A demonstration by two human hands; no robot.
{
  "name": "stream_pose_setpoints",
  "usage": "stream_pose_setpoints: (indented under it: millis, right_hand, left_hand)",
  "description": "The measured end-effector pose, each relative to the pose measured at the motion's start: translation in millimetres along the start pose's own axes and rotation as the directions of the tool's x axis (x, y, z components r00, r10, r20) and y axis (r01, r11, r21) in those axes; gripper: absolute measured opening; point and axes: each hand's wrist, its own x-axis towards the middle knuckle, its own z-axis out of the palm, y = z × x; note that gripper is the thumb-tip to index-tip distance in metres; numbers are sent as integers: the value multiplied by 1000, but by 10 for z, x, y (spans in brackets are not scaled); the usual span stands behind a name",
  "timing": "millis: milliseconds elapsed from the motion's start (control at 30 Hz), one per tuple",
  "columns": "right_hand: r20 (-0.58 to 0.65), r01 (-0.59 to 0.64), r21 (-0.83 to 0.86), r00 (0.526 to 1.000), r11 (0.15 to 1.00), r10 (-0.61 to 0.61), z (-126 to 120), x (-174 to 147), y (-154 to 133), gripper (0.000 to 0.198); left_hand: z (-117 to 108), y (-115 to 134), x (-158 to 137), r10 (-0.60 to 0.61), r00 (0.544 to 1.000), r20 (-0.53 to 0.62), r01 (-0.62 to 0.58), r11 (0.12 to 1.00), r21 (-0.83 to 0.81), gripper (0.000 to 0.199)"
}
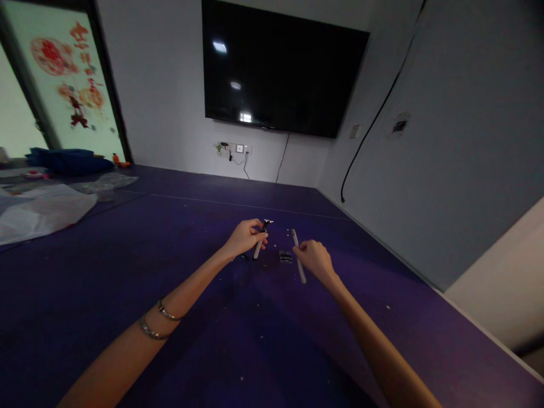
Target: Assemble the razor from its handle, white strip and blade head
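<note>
Currently, near mid-frame, the left hand (247,238) is gripping a T-headed tool (258,250); the right hand (315,259) is pinching a pale stick (301,273) beside a small dark object (285,256).

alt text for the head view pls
A person's left hand holds a T-shaped tool and the right hand a slim pale stick, over a purple surface with a small dark item between them. A black television hangs on the wall.

Purple floor (182,328), dotted with pale specks (242,378). At far edge: grey wall (161,113), black television (280,68) (reflects lights (220,47)), sockets (240,148) below. Along right edge: grey side wall (463,192), hanging black cable (373,119). At far left corner: pale panel (59,82) with red decorations (51,55).
</note>
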Motion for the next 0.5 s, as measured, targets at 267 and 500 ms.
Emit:
stream_pose_setpoints:
  millis: [267,500]
  right_hand:
    - [216,70,-102,975,992,-46,538,-143,-232,30]
    - [266,59,-120,964,991,-25,693,-152,-295,31]
  left_hand:
    - [33,4,-20,-39,999,-5,39,999,19,7]
    - [71,-39,-9,-83,997,-2,83,996,11,6]
